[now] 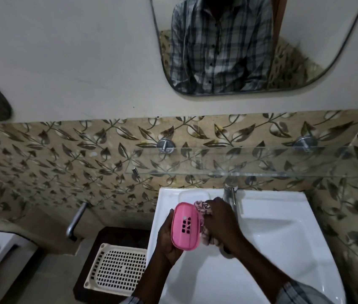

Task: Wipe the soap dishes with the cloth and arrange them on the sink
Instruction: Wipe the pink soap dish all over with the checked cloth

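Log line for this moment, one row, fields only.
left hand: holds pink dish | right hand: cloth against dish edge | clear dish: on sink rim

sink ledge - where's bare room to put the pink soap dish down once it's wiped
Crowded: the back-left ledge holds a clear dish, with the tap beside it. Free: the sink ledge right of the tap, and the left rim strip below the left hand. The right hand holds the cloth against the pink soap dish.
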Tool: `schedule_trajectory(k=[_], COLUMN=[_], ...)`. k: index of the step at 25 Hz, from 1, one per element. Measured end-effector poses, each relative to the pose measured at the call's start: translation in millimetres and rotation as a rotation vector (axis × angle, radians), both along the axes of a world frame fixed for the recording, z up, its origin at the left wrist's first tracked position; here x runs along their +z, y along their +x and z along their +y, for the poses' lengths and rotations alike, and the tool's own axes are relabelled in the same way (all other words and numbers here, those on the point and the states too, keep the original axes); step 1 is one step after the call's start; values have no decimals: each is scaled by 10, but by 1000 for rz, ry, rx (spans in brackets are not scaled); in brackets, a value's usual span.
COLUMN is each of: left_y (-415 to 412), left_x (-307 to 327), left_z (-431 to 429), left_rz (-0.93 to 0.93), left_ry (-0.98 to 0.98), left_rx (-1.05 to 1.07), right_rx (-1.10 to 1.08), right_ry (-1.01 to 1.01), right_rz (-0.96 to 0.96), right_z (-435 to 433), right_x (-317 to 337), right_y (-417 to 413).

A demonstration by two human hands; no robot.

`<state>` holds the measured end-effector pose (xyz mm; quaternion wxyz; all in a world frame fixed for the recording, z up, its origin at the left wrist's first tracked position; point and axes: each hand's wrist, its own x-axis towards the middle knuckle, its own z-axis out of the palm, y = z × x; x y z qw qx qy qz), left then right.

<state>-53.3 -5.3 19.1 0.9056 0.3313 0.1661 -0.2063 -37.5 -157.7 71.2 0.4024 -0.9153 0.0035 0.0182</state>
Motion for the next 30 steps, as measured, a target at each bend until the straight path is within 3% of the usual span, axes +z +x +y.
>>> schedule_trajectory(k=[2,4,6,14,17,19,21,23,24,26,27,30], left_y=[36,91,132,181,261,249,210,185,197,237,255,274], left_x=[-15,16,3,13,60,-5,-96,-72,-42,-2,28,37], left_z=[6,-62,-137,-190,-189,-156,-107,-121,-126,-126,-123,-57], left_rz=[1,26,54,64,63,114,175,147,117,82,95,155], left_ry=[-35,-96,-83,144,174,158,158,133,134,94,62,98], left_rx=[17,21,79,146,125,95,57,52,61,32,0,-77], right_rx=[23,32,-58,-225,-62,199,451,542,499,427,464,712], right_ry=[110,415,589,790,545,385,58,-248,-264,-88,-44,-161], right_rz=[33,189,280,307,232,347,452,221,77,-89,-122,-200], right_z=[15,212,401,354,270,68,-143,-310,-318,-223,-172,-264], right_x=[148,210,146,85,102,137,220,254,243,161,95,-264], right_y=[-28,-206,-386,-490,-386,-297,-171,44,103,34,-67,-264])
